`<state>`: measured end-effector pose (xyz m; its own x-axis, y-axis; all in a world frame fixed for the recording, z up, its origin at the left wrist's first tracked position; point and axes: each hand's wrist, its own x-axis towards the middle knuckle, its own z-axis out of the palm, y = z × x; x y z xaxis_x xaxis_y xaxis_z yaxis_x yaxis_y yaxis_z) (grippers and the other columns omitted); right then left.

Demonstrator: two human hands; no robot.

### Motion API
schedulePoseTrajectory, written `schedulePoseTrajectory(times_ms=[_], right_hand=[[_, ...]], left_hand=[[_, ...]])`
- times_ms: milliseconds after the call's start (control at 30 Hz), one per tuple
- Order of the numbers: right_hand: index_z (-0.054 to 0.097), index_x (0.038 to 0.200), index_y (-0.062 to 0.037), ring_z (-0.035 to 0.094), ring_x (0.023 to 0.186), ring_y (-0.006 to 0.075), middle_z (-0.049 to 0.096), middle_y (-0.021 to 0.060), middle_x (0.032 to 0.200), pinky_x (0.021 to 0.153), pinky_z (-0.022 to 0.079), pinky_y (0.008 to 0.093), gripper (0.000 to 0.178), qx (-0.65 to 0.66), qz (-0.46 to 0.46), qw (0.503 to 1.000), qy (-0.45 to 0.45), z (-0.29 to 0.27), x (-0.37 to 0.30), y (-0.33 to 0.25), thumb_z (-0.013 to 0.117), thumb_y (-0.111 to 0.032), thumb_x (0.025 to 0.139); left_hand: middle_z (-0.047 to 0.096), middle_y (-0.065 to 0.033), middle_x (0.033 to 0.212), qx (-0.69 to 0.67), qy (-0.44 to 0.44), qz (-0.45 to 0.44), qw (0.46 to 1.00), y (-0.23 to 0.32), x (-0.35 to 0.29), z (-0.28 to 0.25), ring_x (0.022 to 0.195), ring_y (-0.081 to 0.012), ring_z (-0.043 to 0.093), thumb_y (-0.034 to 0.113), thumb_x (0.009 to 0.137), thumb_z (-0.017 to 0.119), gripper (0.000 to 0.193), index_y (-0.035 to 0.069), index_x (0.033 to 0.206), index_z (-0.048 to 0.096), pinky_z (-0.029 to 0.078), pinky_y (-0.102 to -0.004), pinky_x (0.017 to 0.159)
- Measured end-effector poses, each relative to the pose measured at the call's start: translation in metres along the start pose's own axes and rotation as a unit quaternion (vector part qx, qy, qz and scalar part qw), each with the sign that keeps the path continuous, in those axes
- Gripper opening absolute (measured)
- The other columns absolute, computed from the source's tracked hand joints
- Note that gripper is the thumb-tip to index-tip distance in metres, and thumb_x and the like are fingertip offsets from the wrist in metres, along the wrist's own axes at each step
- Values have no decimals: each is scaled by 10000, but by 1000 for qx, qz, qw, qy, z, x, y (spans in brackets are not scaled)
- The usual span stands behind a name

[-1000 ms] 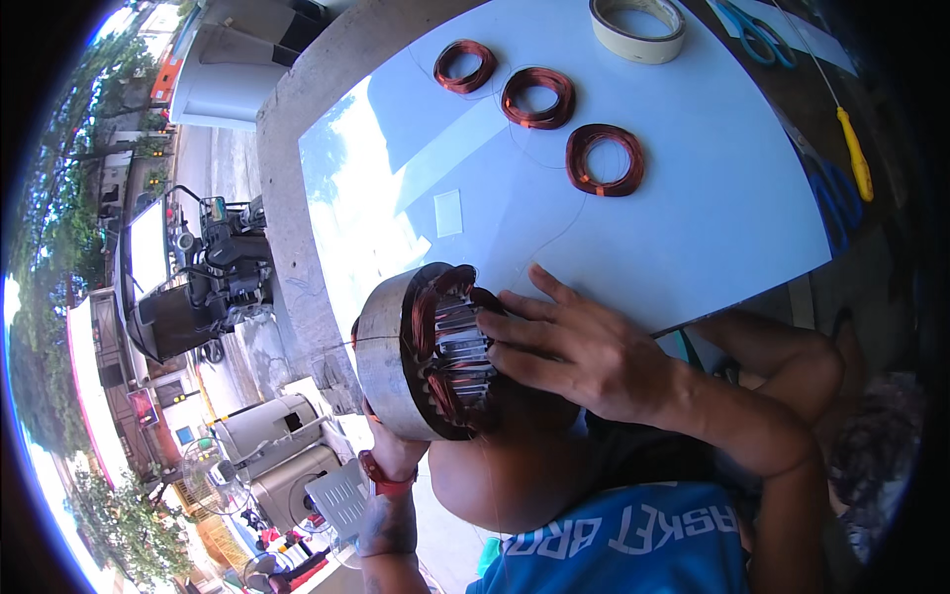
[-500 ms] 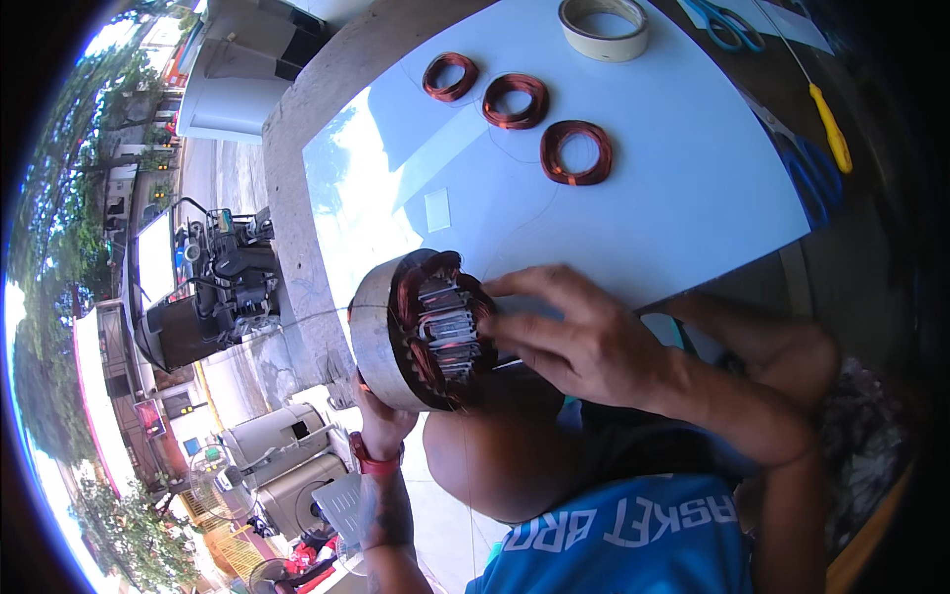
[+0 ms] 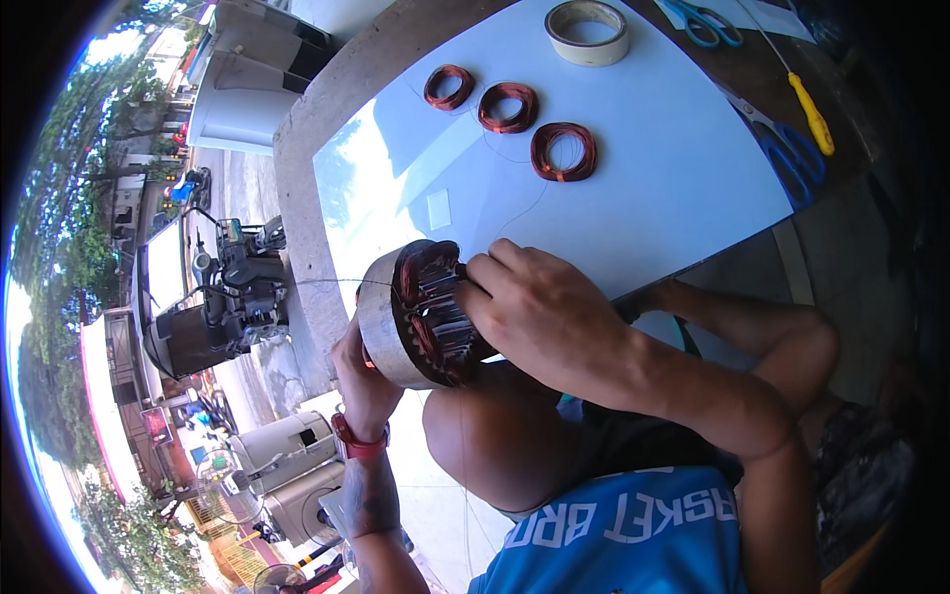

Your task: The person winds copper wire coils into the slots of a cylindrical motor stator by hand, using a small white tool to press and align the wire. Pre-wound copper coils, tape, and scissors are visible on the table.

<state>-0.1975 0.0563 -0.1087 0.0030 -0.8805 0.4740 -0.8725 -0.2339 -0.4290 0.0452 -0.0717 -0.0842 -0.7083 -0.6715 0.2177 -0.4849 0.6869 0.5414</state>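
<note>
A motor stator (image 3: 386, 332), a thick metal ring with reddish copper windings (image 3: 421, 346) and pale slot liners inside, rests by my raised knee at the table's near edge. My left hand (image 3: 364, 381) grips its outer wall from the lower left; some of those fingers are behind the ring. On the stator's open face, my right hand (image 3: 534, 307) has its fingers bunched and closed on the copper winding at the right rim, the fingertips partly hidden. Three loose copper coils (image 3: 564, 153) lie on the white board (image 3: 633, 218), joined by thin wire.
A roll of masking tape (image 3: 587, 49) stands at the board's far side. To the right lie blue-handled scissors (image 3: 797, 163), teal scissors (image 3: 708, 25) and a yellow-handled screwdriver (image 3: 816, 124). A parked motor tricycle (image 3: 233, 277) and a white machine housing (image 3: 272, 441) are on the left.
My right hand has gone from spread fingers to a closed, bunched grip and moved slightly left over the windings. The stator has tilted a little; my left hand still holds it.
</note>
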Motion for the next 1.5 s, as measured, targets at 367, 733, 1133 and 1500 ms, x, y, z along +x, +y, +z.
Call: schedulePoseTrajectory(times_ms=[367, 733, 1133, 1500], right_hand=[[744, 1079, 18, 722, 967, 261, 721, 148, 1015, 857, 615, 369, 224, 87, 14, 996, -2, -2, 4, 5, 750, -94, 885], [723, 965, -1, 704, 933, 255, 689, 129, 952, 829, 606, 352, 141, -24, 1, 1000, -13, 2, 8, -3, 727, -59, 836], [729, 945, -6, 707, 945, 246, 699, 120, 942, 831, 616, 334, 133, -22, -3, 998, -53, -3, 11, -2, 747, -61, 825], [718, 1153, 23, 748, 1035, 272, 732, 175, 1098, 893, 627, 357, 265, 139, 24, 990, 3, -9, 13, 6, 747, -69, 906]], left_hand=[[768, -161, 1080, 134, -18, 123, 983, -5, 4, -3, 1005, -367, 751, 98, 690, 908, 515, -1, 1163, 730, 590, -438, 878], [735, -157, 990, 120, 55, 116, 984, -27, -12, 9, 892, -371, 735, 139, 676, 904, 487, 9, 1103, 710, 565, -437, 794], [739, -182, 1031, 94, 22, 84, 992, -20, -4, 4, 937, -379, 746, 98, 687, 884, 479, -18, 1115, 705, 573, -434, 825], [770, -185, 1065, 133, 34, 151, 979, -20, -3, 5, 1009, -377, 758, 120, 659, 901, 495, -14, 1108, 742, 595, -432, 899]])
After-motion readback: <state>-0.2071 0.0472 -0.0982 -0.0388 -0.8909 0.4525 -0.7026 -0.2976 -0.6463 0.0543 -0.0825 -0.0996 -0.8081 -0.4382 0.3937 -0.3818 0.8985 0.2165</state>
